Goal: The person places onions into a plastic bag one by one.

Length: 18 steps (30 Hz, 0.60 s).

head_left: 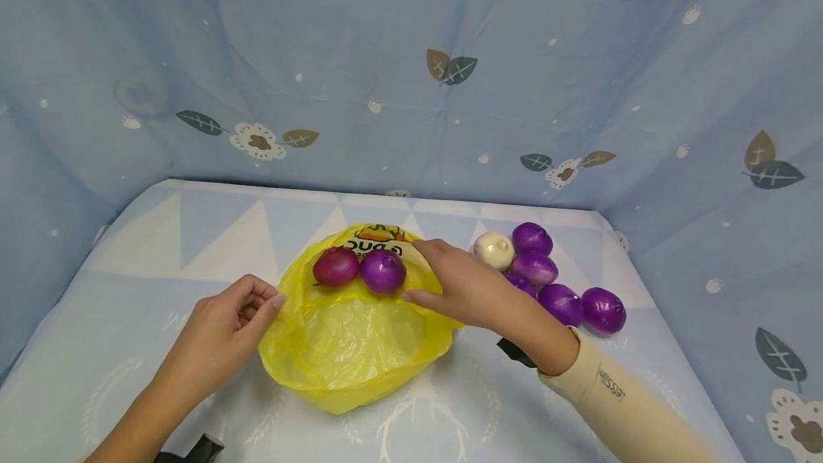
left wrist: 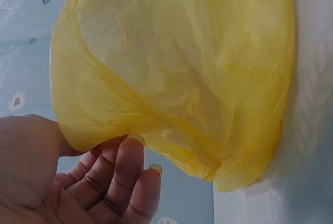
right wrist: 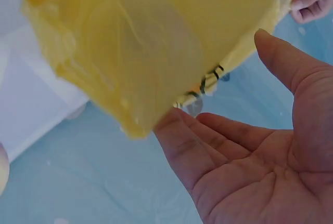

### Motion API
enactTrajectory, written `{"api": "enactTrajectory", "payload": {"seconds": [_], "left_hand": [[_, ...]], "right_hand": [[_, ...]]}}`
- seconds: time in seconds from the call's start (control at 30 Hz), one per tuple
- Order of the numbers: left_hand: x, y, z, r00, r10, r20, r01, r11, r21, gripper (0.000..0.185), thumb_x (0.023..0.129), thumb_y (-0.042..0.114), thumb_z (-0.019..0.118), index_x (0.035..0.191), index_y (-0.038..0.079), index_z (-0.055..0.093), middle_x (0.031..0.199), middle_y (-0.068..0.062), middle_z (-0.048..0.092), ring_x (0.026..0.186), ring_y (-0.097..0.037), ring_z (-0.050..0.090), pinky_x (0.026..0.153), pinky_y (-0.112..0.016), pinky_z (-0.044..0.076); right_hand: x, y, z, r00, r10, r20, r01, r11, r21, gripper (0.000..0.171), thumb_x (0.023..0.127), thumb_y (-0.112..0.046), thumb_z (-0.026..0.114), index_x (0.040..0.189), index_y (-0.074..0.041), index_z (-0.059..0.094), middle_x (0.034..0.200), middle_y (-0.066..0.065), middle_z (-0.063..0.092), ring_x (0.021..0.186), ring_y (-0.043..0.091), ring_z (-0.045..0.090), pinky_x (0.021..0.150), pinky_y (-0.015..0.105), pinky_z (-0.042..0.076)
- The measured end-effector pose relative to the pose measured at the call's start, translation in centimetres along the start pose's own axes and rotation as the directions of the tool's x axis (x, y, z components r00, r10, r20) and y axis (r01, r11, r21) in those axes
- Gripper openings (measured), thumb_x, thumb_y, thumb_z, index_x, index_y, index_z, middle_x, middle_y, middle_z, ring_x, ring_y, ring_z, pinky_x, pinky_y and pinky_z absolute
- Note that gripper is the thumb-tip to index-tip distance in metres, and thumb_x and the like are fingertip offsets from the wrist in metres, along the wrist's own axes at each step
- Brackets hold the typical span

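A yellow plastic bag (head_left: 350, 349) lies crumpled on the table in front of me. A dark red onion (head_left: 336, 266) and a purple onion (head_left: 382, 271) lie side by side on its far part. My left hand (head_left: 270, 302) pinches the bag's left edge between thumb and fingers; in the left wrist view the left hand (left wrist: 112, 143) has its curled fingers on the yellow bag (left wrist: 177, 78). My right hand (head_left: 414, 270) is spread open over the bag's right edge, its thumb just short of the purple onion. In the right wrist view the right hand (right wrist: 213, 76) shows a bare palm below the yellow bag (right wrist: 135, 42).
To the right of the bag lies a cluster of onions: a white onion (head_left: 494, 249) and several purple onions (head_left: 581, 308). A blue patterned cloth (head_left: 411, 77) walls the table on three sides. The table's right edge (head_left: 681, 349) runs close by the onions.
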<state>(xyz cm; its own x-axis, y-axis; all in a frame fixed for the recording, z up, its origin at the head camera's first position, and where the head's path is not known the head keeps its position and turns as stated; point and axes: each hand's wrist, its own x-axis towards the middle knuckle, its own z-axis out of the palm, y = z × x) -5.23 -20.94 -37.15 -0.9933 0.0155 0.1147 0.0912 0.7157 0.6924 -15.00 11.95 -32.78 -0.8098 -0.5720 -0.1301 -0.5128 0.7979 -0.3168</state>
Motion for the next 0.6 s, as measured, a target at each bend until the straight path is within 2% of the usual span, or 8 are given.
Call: {"api": "enactTrajectory", "payload": {"seconds": [0.2,0.37,0.6], "left_hand": [[0.1,-0.1,0.1,1.0,-0.019,0.018,0.019,1.0,-0.006,0.021,0.108,0.034,0.062,0.108,0.013,0.064,0.085,0.003,0.063,0.071,-0.016,0.055,0.061,-0.025,0.048],[0.1,0.0,0.1,1.0,-0.019,0.017,0.019,1.0,-0.007,0.021,0.108,0.034,0.061,0.107,0.013,0.065,0.084,0.003,0.063,0.071,-0.015,0.055,0.061,-0.025,0.048],[0.0,-0.1,0.2,1.0,-0.013,0.01,0.014,1.0,-0.004,0.02,0.108,0.033,0.062,0.107,0.013,0.065,0.084,0.003,0.063,0.07,-0.014,0.055,0.061,-0.025,0.048]], "right_hand": [[-2.0,0.6,-0.6,0.998,0.025,-0.057,-0.026,1.0,-0.012,0.078,0.095,-0.052,0.075,0.156,-0.012,0.047,0.146,0.009,0.059,0.121,0.026,0.065,0.096,0.044,0.057],[-3.5,1.6,0.0,0.992,0.003,-0.123,-0.007,1.0,-0.028,0.073,0.096,-0.053,0.073,0.152,-0.012,0.052,0.142,0.008,0.061,0.116,0.024,0.067,0.092,0.043,0.059],[-5.5,3.4,0.7,0.982,-0.003,-0.189,0.006,1.0,0.016,0.069,0.096,-0.049,0.076,0.149,-0.01,0.054,0.139,0.008,0.063,0.108,0.022,0.069,0.087,0.041,0.06]]}}
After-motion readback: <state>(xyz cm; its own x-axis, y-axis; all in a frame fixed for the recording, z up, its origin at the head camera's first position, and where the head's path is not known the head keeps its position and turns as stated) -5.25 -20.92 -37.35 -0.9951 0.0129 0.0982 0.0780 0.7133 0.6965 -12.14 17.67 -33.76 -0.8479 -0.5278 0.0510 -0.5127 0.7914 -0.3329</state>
